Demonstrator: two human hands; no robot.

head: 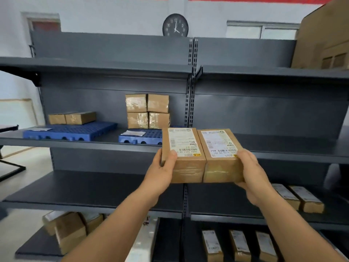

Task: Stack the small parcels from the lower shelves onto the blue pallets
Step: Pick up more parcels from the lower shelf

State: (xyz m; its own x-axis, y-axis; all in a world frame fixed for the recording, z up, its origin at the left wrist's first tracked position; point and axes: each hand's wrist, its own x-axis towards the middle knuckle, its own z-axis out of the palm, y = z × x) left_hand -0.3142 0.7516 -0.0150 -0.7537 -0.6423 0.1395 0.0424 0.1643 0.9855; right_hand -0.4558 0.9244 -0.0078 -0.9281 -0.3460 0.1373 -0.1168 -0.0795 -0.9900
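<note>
Two small brown parcels with white labels are held side by side in front of the middle shelf. My left hand (163,168) grips the left parcel (182,154) and my right hand (252,173) grips the right parcel (221,154). Just behind them lies a blue pallet (140,138) carrying a stack of parcels (147,111), two wide and two high, and a loose paper. Farther left a second blue pallet (70,131) holds two parcels (71,118) at its back.
The dark grey shelving (190,87) has an upright post at centre. More parcels lie on the lower right shelf (298,197), the bottom right (238,244) and the bottom left (66,229). A large cardboard box (324,38) stands on the top shelf at right.
</note>
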